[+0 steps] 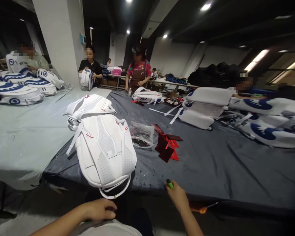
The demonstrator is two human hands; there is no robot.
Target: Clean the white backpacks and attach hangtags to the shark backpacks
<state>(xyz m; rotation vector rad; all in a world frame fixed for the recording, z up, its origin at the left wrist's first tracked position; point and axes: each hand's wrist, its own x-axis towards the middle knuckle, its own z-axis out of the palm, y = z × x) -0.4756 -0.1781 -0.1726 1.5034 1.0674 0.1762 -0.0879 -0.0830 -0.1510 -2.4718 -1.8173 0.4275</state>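
My right hand (179, 196) is at the front edge of the dark table, closed around a small green object with a black end (170, 184); its exact kind is hard to make out. Below the table edge, my left hand (100, 209) is near my lap with fingers loosely bent and thumb apart, nothing visible in it. Just beyond it lies a white backpack (105, 149), straps up, its handle loop (120, 193) overhanging the edge. A second white backpack (89, 106) lies behind it. Red and dark tags (166, 147) are spread right of a clear plastic bag (142, 134).
White backpacks with blue patterns are stacked at right (206, 105) and on the pale table (17, 137) at left. Another backpack (147, 95) and a bottle (129, 92) are at the far side. Several people work around the tables. An orange-handled tool (202, 210) is below the edge.
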